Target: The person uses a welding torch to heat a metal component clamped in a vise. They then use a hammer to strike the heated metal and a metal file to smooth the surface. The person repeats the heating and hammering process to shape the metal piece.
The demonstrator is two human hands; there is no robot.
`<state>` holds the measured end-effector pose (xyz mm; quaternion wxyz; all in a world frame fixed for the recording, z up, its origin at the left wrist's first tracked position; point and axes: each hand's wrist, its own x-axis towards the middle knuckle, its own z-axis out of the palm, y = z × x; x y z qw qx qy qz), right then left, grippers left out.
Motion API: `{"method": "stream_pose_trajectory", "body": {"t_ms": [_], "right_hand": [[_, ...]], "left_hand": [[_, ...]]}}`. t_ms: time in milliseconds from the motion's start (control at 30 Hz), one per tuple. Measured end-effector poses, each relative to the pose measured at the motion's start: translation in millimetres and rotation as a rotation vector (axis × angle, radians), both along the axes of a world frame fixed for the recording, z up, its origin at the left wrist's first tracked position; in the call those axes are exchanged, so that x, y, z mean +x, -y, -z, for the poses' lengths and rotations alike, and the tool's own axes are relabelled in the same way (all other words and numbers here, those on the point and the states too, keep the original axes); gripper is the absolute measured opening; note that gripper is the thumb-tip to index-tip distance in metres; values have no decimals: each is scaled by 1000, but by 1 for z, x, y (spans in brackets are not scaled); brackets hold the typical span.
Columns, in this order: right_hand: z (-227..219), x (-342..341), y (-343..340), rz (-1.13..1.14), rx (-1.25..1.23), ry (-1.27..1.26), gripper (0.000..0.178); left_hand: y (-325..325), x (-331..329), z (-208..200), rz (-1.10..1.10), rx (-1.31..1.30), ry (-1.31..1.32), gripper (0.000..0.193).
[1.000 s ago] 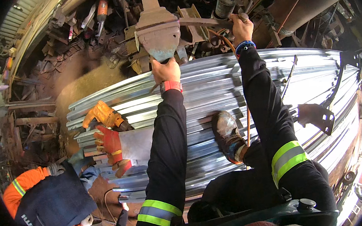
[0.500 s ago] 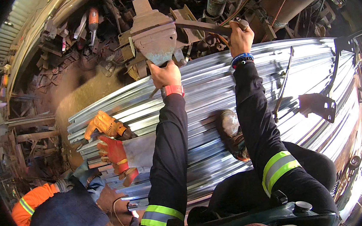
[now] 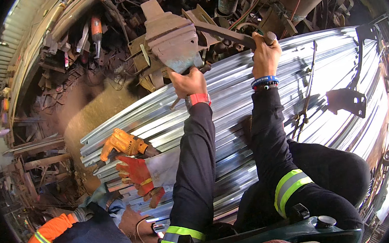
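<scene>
Clasping a thin brown rod, the left grip adjoins the rusty vise, the right grip holding a rightward-running flat metal bar.

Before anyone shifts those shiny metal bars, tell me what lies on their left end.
On the bars' left end lie a yellow power tool and at least one red-and-grey work glove. Whatever the left sleeve covers there cannot be seen.

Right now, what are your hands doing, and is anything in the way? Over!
Left hand curled at the rusty vise. Right hand gripping the metal bar. Yellow power tool and red glove lying left, clear of both hands.
</scene>
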<state>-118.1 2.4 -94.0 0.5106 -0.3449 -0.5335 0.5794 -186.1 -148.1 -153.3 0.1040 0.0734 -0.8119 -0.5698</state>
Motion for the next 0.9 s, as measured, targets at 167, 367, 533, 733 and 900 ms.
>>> {"method": "stream_pose_trajectory", "body": {"t_ms": [167, 367, 533, 733, 900], "right_hand": [[-9, 4, 29, 12, -33, -33, 5], [-12, 12, 57, 21, -34, -59, 17], [-10, 12, 72, 32, -25, -65, 18], [-10, 23, 86, 42, -35, 39, 16], [-32, 20, 115, 77, -56, 105, 14]], "left_hand": [[4, -6, 10, 4, 4, -98, 36], [5, -3, 5, 32, 22, -7, 41], [8, -6, -1, 52, 41, 51, 43], [0, -2, 6, 65, 23, 34, 55], [3, -8, 6, 41, 8, -12, 58]]}}
